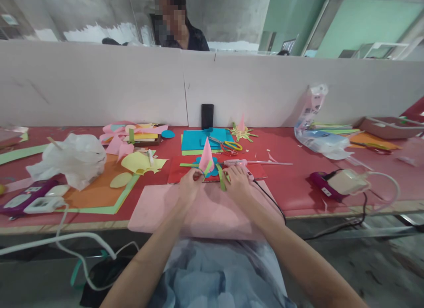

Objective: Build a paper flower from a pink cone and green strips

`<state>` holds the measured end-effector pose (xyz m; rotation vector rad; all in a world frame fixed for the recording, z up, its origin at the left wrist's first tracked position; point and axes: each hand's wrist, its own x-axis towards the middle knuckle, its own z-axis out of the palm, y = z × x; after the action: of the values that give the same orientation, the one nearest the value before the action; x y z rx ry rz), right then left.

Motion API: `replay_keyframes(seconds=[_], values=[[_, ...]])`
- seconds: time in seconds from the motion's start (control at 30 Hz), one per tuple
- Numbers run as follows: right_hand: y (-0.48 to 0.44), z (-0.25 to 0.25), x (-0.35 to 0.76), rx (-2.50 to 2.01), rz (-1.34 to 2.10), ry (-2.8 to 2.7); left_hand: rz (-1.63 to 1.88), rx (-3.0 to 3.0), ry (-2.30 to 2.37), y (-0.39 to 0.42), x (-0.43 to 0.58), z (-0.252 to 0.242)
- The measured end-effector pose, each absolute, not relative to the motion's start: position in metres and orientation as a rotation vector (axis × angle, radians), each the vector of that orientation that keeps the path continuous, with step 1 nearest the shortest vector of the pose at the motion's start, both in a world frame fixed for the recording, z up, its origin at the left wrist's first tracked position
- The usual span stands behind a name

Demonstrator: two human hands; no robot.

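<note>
My left hand (189, 180) and my right hand (236, 182) rest on a large pink sheet (202, 211) at the near edge of the red table (291, 188). Both hands pinch thin green paper strips (221, 177) at the foot of an upright pink paper cone (206, 155). The cone stands on a blue flower-shaped cutout (212, 172) that lies on a red sheet (175, 171). A pink glue gun (236, 163) lies just beyond my right hand, its black cord running off to the right.
Yellow-handled scissors (228, 144) lie on blue paper (195, 140); a black phone (207, 115) leans on the white partition (99, 87). A crumpled plastic bag (71, 157), orange and yellow sheets sit left. A purple box with white adapter (341, 182) sits right. Another person (180, 29) sits behind the partition.
</note>
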<state>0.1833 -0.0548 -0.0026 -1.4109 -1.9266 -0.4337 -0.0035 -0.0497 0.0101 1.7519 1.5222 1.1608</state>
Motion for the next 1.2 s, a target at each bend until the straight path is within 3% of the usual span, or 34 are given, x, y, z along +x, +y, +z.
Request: replay_keyframes(seconds=[0.47,1.2], values=[[-0.0460,-0.0111,0.1725,-1.286,-0.183,-2.292,0.916,1.941,1.688,-0.0469,-0.0013,0.0027],[-0.0478,-0.0103,0.1727,-1.273,-0.169,-2.318,0.845,1.982,1.663,-0.0504,0.0008,0.0090]])
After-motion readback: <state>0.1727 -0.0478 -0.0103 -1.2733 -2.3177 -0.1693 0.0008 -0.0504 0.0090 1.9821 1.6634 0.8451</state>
